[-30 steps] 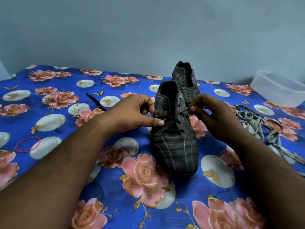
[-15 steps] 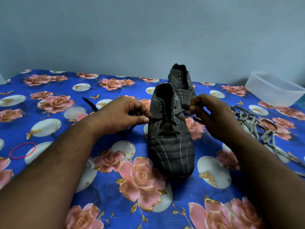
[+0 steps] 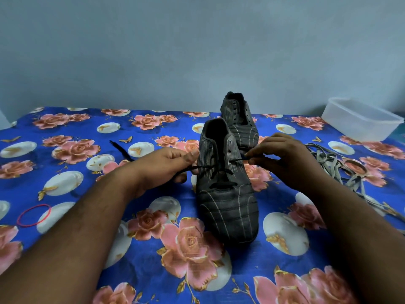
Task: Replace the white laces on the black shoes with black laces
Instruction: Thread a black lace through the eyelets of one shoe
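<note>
A black striped shoe stands in the middle of the flowered cloth, toe toward me. A black lace runs through its lowest eyelets. My left hand pinches the lace's left end beside the shoe. My right hand pinches the right end, pulled out sideways. The second black shoe stands behind the first, without a lace. A pile of pale, greyish-white laces lies to the right. Another black lace lies on the cloth beyond my left hand.
A clear plastic tub sits at the back right by the wall. A red rubber band lies at the left. The blue flowered cloth covers the whole surface up to the grey wall.
Both hands have drawn the lace ends outward from the shoe. My left hand went from resting on the shoe's side to pinching the lace; the view tilted upward.
</note>
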`<state>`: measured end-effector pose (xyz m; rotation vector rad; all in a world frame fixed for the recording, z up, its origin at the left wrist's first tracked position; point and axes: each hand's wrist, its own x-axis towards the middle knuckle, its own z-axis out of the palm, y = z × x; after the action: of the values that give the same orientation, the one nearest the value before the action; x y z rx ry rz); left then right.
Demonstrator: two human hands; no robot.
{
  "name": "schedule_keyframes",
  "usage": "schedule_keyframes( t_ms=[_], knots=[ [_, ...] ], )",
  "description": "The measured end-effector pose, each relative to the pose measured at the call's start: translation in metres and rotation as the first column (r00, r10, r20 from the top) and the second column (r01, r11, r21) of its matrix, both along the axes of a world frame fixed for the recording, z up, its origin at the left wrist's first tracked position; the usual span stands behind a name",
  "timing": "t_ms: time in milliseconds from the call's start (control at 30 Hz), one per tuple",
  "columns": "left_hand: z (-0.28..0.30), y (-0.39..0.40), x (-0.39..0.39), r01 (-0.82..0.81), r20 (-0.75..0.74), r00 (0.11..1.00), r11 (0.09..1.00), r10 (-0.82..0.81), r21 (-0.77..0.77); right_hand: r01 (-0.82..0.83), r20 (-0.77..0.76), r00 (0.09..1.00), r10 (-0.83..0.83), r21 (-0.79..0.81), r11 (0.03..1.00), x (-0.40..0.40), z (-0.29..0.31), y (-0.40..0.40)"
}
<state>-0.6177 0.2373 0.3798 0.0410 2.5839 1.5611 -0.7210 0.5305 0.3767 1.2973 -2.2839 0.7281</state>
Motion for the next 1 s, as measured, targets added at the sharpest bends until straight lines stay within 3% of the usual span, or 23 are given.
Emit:
schedule_keyframes(
  t_ms=[233, 433, 567, 700, 800, 867, 1000],
  knots=[
    [-0.001, 0.004, -0.003, 0.007, -0.104, 0.995, 0.996, 0.002, 0.091, 0.099, -0.106, 0.989, -0.104, -0.058, 0.993, -0.006, 0.0, 0.005],
    [0.003, -0.009, -0.002, 0.009, -0.15, 0.989, 0.998, 0.001, 0.066, 0.173, -0.16, 0.97, -0.185, -0.083, 0.981, -0.005, 0.002, 0.006],
    [0.0, -0.009, -0.002, -0.015, -0.128, 0.992, 0.998, 0.022, 0.057, 0.103, 0.111, 0.989, -0.094, -0.082, 0.991, -0.003, 0.0, 0.007],
    [-0.005, -0.006, -0.005, -0.078, -0.129, 0.988, 0.997, 0.08, 0.022, 0.115, 0.462, 0.887, -0.02, -0.18, 0.977, -0.002, 0.002, 0.013],
    [-0.007, 0.0, -0.008, -0.15, -0.244, 0.961, 0.986, 0.129, -0.067, 0.186, 0.557, 0.829, -0.052, -0.187, 0.965, -0.004, 0.003, 0.017],
    [-0.008, 0.005, -0.01, -0.197, -0.309, 0.939, 0.974, 0.154, -0.114, 0.26, 0.531, 0.834, -0.149, -0.14, 0.955, -0.009, -0.002, 0.017],
    [-0.009, 0.015, -0.011, -0.248, -0.361, 0.911, 0.964, 0.198, -0.099, 0.359, 0.303, 0.885, -0.354, 0.04, 0.932, -0.018, -0.017, 0.009]
  ],
)
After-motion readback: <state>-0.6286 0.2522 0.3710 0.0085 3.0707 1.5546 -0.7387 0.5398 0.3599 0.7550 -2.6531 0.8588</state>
